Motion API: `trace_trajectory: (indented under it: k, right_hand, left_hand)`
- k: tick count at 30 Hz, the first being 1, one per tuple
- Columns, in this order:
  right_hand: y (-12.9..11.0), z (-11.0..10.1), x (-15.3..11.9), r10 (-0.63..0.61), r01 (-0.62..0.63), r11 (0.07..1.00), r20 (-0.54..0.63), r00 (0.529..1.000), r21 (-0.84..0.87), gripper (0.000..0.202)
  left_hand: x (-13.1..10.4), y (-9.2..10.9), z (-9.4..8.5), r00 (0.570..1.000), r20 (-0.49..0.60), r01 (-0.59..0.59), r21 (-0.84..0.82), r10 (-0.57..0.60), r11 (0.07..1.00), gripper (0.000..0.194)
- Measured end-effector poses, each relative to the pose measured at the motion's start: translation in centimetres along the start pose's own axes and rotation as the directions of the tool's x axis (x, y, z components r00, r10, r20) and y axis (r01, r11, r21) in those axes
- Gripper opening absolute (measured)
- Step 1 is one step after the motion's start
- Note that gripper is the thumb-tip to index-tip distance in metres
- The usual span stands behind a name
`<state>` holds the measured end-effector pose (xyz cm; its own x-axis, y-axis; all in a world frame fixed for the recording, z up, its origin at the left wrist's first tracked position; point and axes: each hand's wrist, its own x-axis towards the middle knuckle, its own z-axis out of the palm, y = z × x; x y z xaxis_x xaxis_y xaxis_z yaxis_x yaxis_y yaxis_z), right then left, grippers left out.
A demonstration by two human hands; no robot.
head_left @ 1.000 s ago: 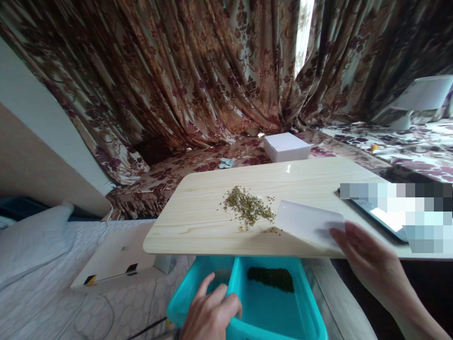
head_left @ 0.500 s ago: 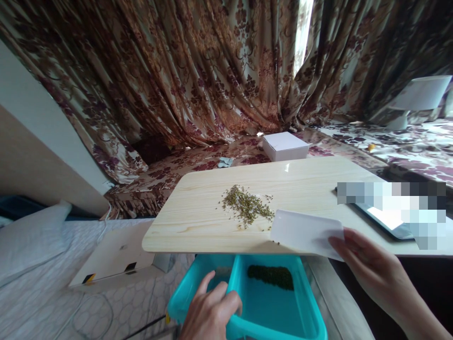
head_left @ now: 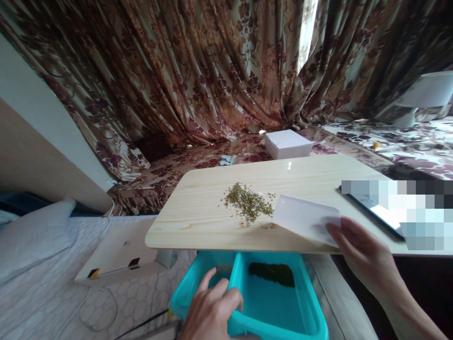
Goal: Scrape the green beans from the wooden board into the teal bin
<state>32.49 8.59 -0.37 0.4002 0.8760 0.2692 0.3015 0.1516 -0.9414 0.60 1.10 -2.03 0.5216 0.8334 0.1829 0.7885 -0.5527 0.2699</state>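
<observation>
Currently, a white plastic sheet (head_left: 300, 219) is grasped at its right end by the right hand (head_left: 364, 248), thumb on top; its free edge lies just beside a loose patch of green beans (head_left: 249, 204) on the table (head_left: 191, 217), and contact with the tabletop cannot be confirmed. Pale specks are seen among the beans. A two-part blue bin (head_left: 320, 309) is set below the near table edge, with a dark green heap (head_left: 272, 275) in its right compartment and pale grains (head_left: 223, 268) in the left. The left hand (head_left: 212, 307) is placed over the bin by the divider, fingers bent; whether the plastic is gripped cannot be told. For good control, the sheet's edge should probably be held low and flat, with short, light strokes used, since stray beans could easily be rolled away by a quick push.
</observation>
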Motion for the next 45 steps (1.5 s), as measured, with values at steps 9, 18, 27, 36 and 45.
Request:
trace_trajectory:
  k: [9,18,27,36,45]
  right_hand:
    - [-0.9,0.9,0.3,-0.065,0.069,0.997,0.092,0.994,-0.030,0.032]
    - [-2.2,0.7,-1.1,0.009,-0.013,1.000,0.172,0.985,0.020,0.035]
    - [-1.0,-0.8,0.2,0.032,-0.030,0.998,-0.058,0.998,0.047,0.030]
    - [-0.8,0.4,1.1,-0.030,0.031,0.999,0.033,0.999,-0.021,0.036]
    - [-0.5,0.4,0.9,-0.059,0.059,0.998,0.035,0.998,0.001,0.033]
  left_hand:
    - [0.2,0.2,-0.3,1.000,-0.031,0.001,-0.019,-0.002,1.000,0.047]
    - [0.2,0.7,-0.3,0.994,0.016,0.105,-0.068,-0.104,0.992,0.046]
    - [0.2,0.7,-0.5,0.999,-0.011,0.050,-0.042,-0.050,0.998,0.045]
    - [0.1,-0.5,-0.1,0.999,0.023,-0.027,0.003,0.026,1.000,0.037]
    - [-0.2,-0.4,-0.1,1.000,0.016,-0.014,0.001,0.014,1.000,0.035]
